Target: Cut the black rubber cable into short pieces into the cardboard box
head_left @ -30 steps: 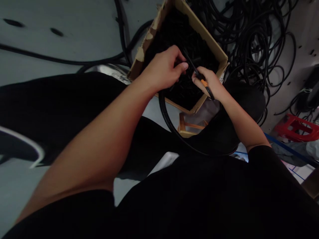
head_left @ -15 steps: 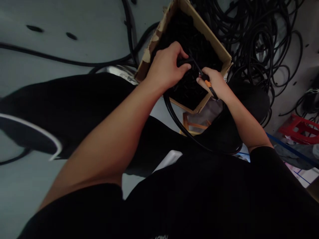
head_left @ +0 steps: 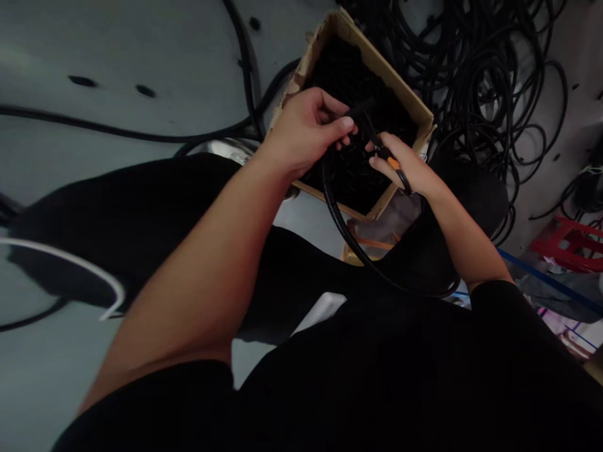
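Observation:
My left hand [head_left: 313,129] pinches the end of a black ribbed hose [head_left: 335,210] between thumb and fingers above a cardboard box [head_left: 396,66]. From there the hose curves down across my lap and bends round to the right. My right hand [head_left: 400,160] is closed around scissors [head_left: 393,164] with black and orange handles. Their dark blades point up and left, close to the hose end; whether they touch it is too dark to tell. Beneath both hands, small black pieces [head_left: 358,185] fill the box.
Tangled black hoses [head_left: 490,94] lie on the floor at upper right. A long black hose [head_left: 141,133] runs across the left floor, with loose black pieces [head_left: 145,91] beyond it. A red plastic stool [head_left: 565,245] stands at the right. Wooden slats [head_left: 372,248] show below the box.
The hose end and my left fingers have shifted slightly, with the other fingers now curled under the thumb. The scissors have turned a little. The whole view has moved slightly.

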`<state>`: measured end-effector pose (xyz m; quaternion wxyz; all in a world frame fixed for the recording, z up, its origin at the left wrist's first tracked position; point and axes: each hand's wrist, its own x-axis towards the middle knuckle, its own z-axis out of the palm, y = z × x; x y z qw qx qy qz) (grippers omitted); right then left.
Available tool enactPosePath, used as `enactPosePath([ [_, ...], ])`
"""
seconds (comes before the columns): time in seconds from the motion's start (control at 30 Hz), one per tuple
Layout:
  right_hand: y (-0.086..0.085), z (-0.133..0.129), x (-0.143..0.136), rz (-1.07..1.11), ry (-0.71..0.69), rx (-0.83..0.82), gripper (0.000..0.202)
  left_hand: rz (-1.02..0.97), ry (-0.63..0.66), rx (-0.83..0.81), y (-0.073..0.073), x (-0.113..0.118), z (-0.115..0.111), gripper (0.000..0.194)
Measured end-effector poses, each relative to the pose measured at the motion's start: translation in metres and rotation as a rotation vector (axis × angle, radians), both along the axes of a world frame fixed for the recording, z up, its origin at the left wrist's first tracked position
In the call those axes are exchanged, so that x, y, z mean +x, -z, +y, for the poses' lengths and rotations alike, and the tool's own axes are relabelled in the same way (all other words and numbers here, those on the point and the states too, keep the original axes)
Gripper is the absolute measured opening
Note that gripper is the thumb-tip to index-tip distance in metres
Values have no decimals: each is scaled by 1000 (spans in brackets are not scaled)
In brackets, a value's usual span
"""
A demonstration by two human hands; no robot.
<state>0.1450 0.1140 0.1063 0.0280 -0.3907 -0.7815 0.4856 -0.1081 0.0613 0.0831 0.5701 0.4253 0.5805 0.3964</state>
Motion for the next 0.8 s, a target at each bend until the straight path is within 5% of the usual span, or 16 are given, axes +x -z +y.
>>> enactPosePath([
  [0.17, 6, 1, -6, 24, -7, 32, 32, -3, 72, 79, 26, 5, -2, 32],
  [0.4, 0, -6, -21, 66, 45, -59, 33, 89, 93, 72, 9, 7, 0, 14],
  [0.57, -4, -7, -22, -3, 68, -63, 30, 106, 78, -82, 6, 11, -2, 8],
  [0.8, -5, -4, -18, -60, 101, -42, 27, 122, 138, -66, 10, 8, -6, 27],
])
